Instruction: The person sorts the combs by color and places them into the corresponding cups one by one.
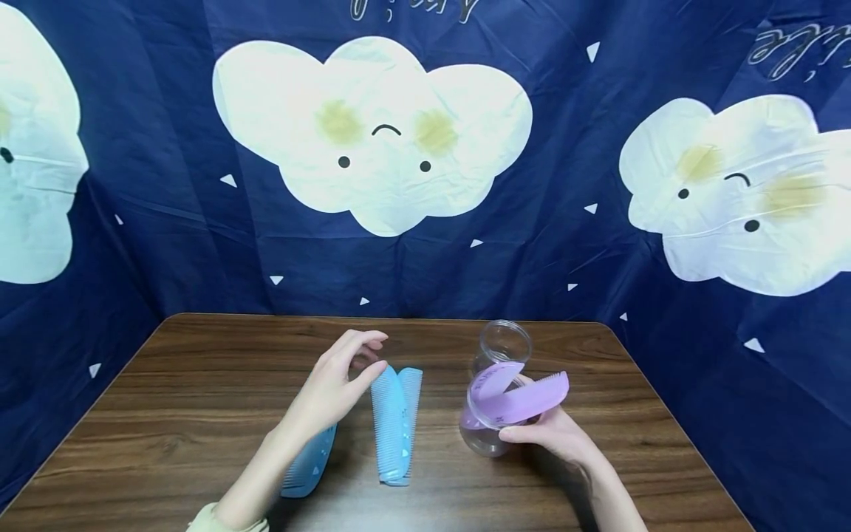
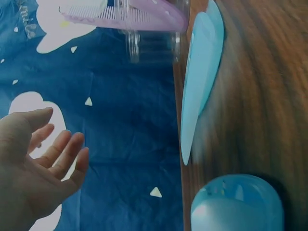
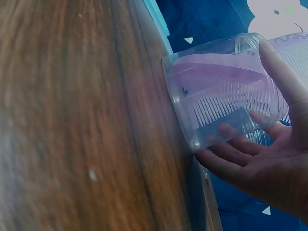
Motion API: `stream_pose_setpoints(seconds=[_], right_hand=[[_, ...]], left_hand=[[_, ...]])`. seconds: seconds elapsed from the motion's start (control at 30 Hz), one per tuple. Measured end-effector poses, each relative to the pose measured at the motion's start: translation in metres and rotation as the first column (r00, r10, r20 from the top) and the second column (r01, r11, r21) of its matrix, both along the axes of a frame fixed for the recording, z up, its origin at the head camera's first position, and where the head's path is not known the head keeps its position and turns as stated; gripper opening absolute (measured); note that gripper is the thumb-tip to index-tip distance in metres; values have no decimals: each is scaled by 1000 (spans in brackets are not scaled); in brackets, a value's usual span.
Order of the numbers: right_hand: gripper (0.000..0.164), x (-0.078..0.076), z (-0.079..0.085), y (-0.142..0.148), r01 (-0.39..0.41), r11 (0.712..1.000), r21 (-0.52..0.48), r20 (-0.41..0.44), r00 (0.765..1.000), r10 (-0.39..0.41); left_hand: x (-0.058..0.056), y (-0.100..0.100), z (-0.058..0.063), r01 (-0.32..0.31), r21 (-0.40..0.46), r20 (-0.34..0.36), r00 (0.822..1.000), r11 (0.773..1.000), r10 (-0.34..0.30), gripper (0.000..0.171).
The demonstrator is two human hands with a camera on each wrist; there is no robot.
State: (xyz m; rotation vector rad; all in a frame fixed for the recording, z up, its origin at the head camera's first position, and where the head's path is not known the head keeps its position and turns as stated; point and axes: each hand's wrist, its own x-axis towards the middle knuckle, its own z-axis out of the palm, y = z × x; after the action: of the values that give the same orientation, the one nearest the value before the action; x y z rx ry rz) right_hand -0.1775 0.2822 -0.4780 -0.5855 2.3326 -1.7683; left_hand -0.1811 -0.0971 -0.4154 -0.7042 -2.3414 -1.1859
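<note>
My right hand (image 1: 557,430) grips a clear plastic cup (image 1: 484,443), thumb on one side and fingers round the other in the right wrist view. Two purple combs (image 1: 535,397) stand in that cup, their upper ends fanned out past the rim. My left hand (image 1: 332,388) hovers with relaxed, bent fingers and holds nothing, as the left wrist view shows. In the head view its thumb overlaps the top of a light blue comb (image 1: 391,425), which lies overlapping another blue comb (image 1: 414,395). A further blue comb (image 1: 312,462) lies partly hidden under the left forearm.
Behind the held cup stands a second clear cup (image 1: 507,341). Everything is on a brown wood-grain table (image 1: 199,399). A dark blue cloth (image 1: 399,266) with white clouds hangs along the table's back and sides.
</note>
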Motion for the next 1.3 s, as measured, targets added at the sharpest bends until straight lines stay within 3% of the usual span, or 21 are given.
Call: stream_pose_setpoints(seconds=[0.2,0.33,0.6,0.87,1.13,1.3], right_hand=[[78,-1,1,8,6,1000,31,-16,1000,-5],[84,1,3,13,41,998,46,8,999,-41],[90,2,5,22,80,995,60,43,996,-82],[82,2,6,30,75,996,49,67,995,-78],[78,1,5,41,85,995,43,62,994,-87],[81,1,5,46,106,993,50,66,992,-109]], left_hand=[[4,-15,-9,-42,51,68,997,998,39,42],[6,-23,-11,-58,102,131,990,993,44,44],[13,-34,-14,-129,75,213,971,989,110,47],[15,-46,-13,-169,19,357,922,985,152,59],[17,-54,-17,-168,-27,385,908,985,165,67],[19,-58,-19,-155,-93,445,877,984,180,76]])
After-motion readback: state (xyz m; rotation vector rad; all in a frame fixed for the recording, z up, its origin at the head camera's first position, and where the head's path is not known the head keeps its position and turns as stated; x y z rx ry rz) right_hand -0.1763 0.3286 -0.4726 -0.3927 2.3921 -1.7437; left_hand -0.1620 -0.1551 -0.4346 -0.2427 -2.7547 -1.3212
